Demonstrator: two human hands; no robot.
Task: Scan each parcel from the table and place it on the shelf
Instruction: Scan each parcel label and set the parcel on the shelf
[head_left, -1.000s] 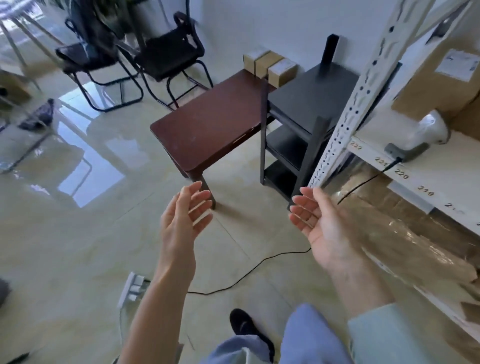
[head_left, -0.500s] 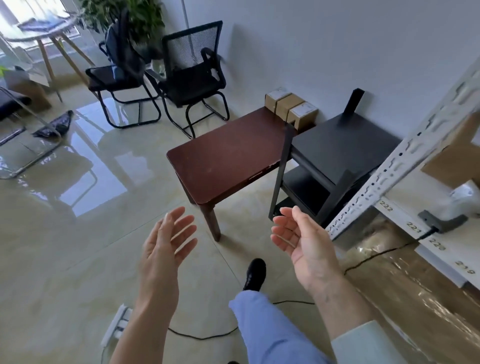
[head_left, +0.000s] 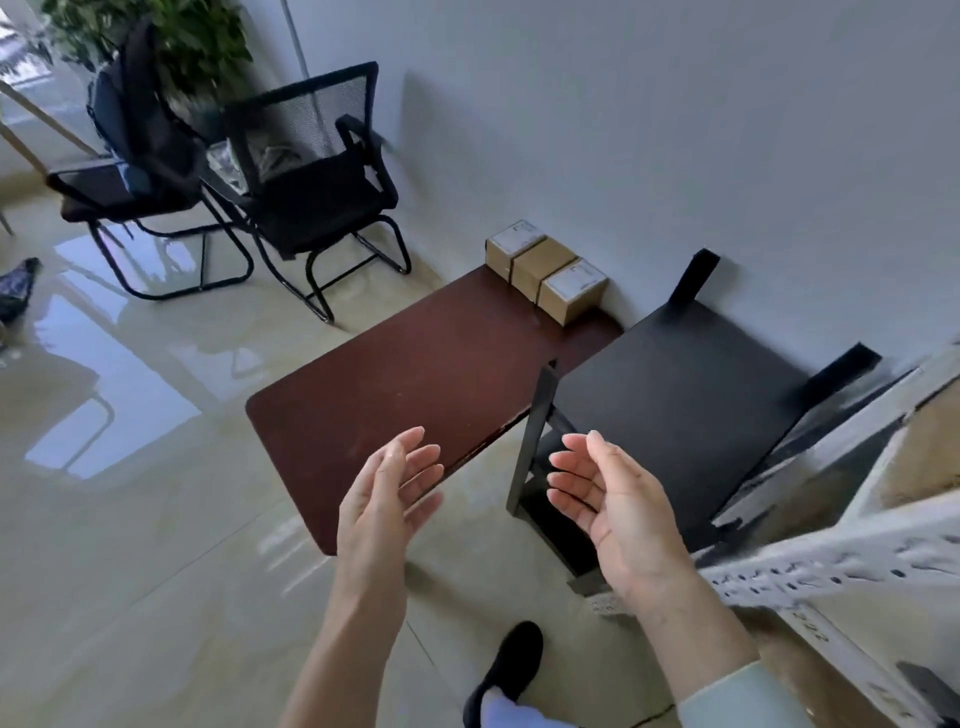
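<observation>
Three cardboard parcels (head_left: 546, 270) sit in a touching row at the far end of the dark brown table (head_left: 415, 384), against the white wall (head_left: 675, 130). The row's long axis runs from upper left to lower right along the wall. Two end parcels carry white labels on top; the middle one shows plain brown. All three lie well beyond both hands, up and slightly right of them. Left hand (head_left: 382, 499) is released, fingers straight, palm facing right, holding nothing, over the table's near edge. Right hand (head_left: 613, 506) is also released, fingers loosely spread, palm facing left, empty, in front of the black rack (head_left: 675, 395). White metal shelf (head_left: 841, 566) at right. Two black chairs (head_left: 311, 192) stand far left. One black shoe (head_left: 506, 670) on the tiled floor (head_left: 130, 545).
</observation>
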